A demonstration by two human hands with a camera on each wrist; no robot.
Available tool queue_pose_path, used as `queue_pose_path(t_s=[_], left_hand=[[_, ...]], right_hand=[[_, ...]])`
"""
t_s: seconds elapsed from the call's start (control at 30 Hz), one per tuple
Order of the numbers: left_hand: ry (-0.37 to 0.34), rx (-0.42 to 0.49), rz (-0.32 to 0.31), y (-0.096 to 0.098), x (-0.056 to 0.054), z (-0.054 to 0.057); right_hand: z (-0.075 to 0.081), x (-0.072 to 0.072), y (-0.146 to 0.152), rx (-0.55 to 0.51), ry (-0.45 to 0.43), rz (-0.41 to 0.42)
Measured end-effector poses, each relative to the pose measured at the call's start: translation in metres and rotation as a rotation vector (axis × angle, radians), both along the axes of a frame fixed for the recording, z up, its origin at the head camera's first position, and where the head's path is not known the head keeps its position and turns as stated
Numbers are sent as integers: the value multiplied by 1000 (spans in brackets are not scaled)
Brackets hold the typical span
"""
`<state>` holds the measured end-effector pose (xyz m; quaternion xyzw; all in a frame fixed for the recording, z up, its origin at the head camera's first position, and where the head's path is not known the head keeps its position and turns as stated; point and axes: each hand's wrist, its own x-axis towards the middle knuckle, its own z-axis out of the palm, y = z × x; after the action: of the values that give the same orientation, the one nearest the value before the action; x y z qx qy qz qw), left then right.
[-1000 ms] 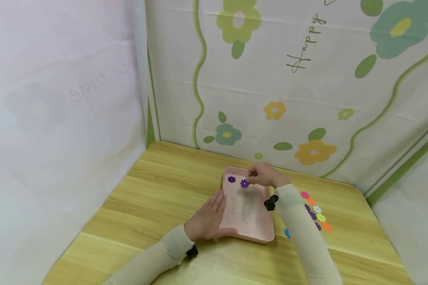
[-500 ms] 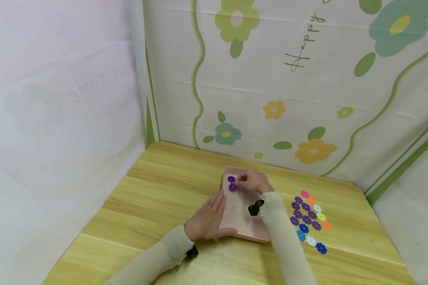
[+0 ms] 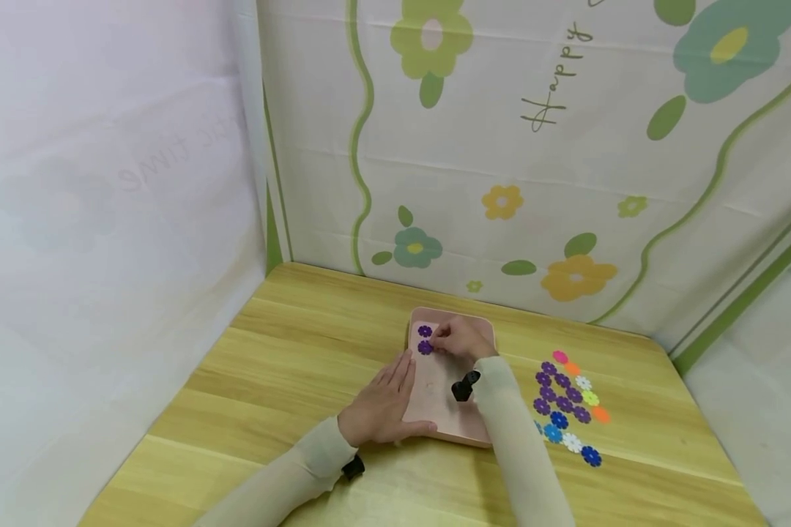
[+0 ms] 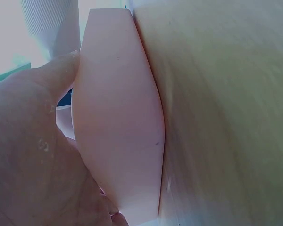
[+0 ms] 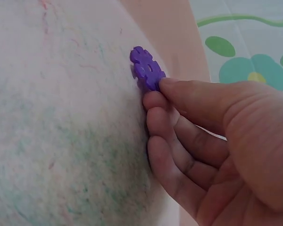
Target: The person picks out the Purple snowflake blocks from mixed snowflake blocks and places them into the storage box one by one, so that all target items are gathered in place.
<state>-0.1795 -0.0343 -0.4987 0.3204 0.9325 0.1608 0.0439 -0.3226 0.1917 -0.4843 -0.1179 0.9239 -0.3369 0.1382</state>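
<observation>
A shallow pink tray lies on the wooden table. My left hand rests at its near left corner, fingers straight along the side and thumb along the front edge; the left wrist view shows the tray's outer wall beside that hand. Inside the tray, my right hand pinches a purple notched plastic disc by its edge between thumb and index finger, low over the stained tray floor. Another purple disc lies just beyond it, near the far left corner.
Right of the tray lie several purple discs, with pink, orange, yellow, white and blue ones around them. A flower-printed cloth hangs behind the table.
My right hand has moved left and toward me with the pinched purple disc, from beside the other disc to just in front of it. My left hand has stayed at the tray.
</observation>
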Motion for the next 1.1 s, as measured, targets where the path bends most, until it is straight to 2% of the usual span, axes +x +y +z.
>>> queue_pose_path(t_s=[0.13,0.23,0.37,0.5,0.73,0.8,0.93,1.1], left_hand=[[5,3,7,1,-1,-1],[-2,-7,17,2,-2,-3],[-13,-5,15,2,-1,0],[-25,6,8,1,1,4],[-33,34,13,0,2,3],[-34,21,12,0,2,4],[-21,9,10,2,0,-3],[-14,10,13,3,-1,-8]], right_hand=[[4,-1,2,20,2,5],[12,0,6,73,9,21],[28,6,15,151,20,44],[44,11,30,175,40,80],[62,22,81,253,168,205],[65,27,98,268,178,197],[67,37,134,282,170,164],[58,50,177,333,205,124]])
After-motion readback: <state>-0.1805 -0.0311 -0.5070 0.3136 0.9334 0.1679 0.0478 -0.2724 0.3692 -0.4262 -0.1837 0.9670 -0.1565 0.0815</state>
